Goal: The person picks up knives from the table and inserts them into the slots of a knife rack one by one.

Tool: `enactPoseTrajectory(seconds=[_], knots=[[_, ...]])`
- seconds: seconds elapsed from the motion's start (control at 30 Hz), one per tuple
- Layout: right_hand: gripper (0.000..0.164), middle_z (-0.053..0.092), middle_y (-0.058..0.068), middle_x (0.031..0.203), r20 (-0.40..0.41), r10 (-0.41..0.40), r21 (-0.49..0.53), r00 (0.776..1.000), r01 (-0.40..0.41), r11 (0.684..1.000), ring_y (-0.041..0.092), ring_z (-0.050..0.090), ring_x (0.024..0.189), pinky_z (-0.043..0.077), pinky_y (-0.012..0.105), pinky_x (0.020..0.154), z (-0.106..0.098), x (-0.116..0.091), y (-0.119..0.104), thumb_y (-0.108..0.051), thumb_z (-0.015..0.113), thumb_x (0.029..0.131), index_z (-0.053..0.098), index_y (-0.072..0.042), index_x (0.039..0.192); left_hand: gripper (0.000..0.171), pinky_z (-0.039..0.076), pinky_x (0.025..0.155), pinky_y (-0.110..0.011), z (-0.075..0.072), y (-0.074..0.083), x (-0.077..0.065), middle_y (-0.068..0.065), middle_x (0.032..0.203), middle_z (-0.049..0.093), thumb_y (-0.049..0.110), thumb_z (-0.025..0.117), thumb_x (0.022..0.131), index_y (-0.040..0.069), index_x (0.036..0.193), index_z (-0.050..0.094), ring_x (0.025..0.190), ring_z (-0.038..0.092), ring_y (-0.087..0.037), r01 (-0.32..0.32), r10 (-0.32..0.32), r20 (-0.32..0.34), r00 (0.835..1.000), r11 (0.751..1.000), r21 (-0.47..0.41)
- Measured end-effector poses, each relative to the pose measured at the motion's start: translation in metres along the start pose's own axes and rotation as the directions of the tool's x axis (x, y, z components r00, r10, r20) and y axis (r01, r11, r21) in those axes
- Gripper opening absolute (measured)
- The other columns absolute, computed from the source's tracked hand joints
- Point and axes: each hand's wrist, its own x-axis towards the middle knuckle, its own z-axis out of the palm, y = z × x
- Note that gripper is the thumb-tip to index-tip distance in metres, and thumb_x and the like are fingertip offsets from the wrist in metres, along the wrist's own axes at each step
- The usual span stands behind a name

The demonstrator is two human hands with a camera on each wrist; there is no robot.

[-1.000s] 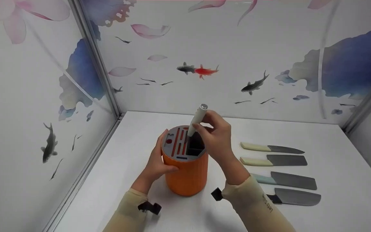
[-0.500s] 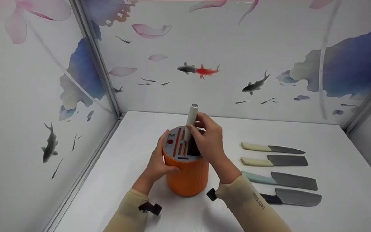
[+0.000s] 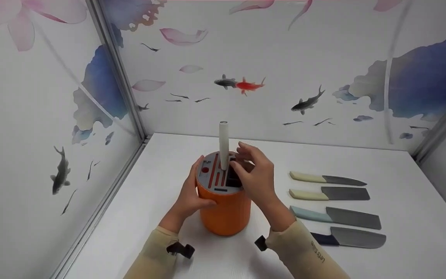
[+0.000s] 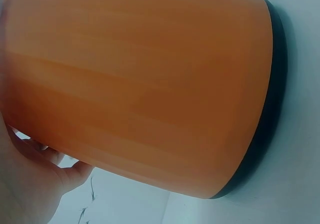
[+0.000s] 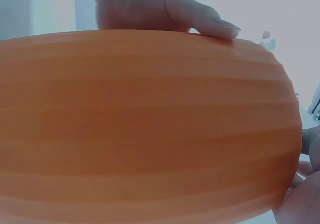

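Observation:
An orange cylindrical knife block with a grey slotted top stands upright on the white table. My left hand grips its left side, thumb across the front and fingers round the far side. From a slot near the middle of the top rises a white knife handle, nearly upright, its lower part hidden inside the block. My right hand hovers at the top's right edge with loosely bent fingers, apart from the handle and holding nothing. The block's orange wall fills most of the left wrist view.
To the right lie a pointed knife, a small cleaver with a cream handle, a light-blue-handled cleaver and a dark-handled knife, blades pointing right. Printed wall panels enclose the table at the back and sides.
The white handle has gone from tilted over the block to upright in a slot. My right hand has let go of it and drawn back slightly right; my left hand keeps its grip.

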Motion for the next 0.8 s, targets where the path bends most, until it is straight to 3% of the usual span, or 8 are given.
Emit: enactPoseTrajectory(seconds=[0.17,0.43,0.8], knots=[[0.045,0.071,0.016,0.124,-0.024,-0.023,0.007,0.999,0.024,1.000,0.033,0.073,0.117,0.062,0.036,0.097,-0.012,-0.012,0.006,-0.002,0.079,0.094,0.067,-0.007,0.137,0.128,0.045,0.121,-0.034,0.001,-0.001,0.001,-0.001,0.161,0.049,0.053,0.094,0.074,0.022,0.171,0.017,0.143,0.052,-0.020,0.004,-0.004,0.008,1.000,1.000,-0.004],[0.042,0.071,0.011,0.126,-0.054,-0.048,0.037,0.997,0.050,0.998,0.034,0.069,0.120,0.060,0.031,0.101,-0.033,-0.033,0.013,0.006,0.079,0.090,0.070,-0.004,0.130,0.126,0.039,0.126,-0.056,0.002,-0.002,0.002,-0.001,0.163,0.049,0.054,0.093,0.074,0.022,0.171,0.019,0.146,0.050,-0.018,-0.012,0.012,0.001,1.000,1.000,-0.008],[0.048,0.071,0.010,0.128,-0.064,-0.097,-0.034,0.993,0.095,0.995,0.011,0.068,0.123,0.059,0.031,0.101,-0.047,-0.058,0.038,0.009,0.080,0.088,0.068,-0.006,0.132,0.131,0.036,0.126,-0.059,0.000,-0.002,0.001,-0.002,0.163,0.048,0.057,0.095,0.071,0.021,0.171,0.019,0.147,0.049,-0.017,0.000,0.000,-0.004,1.000,0.999,-0.033]])
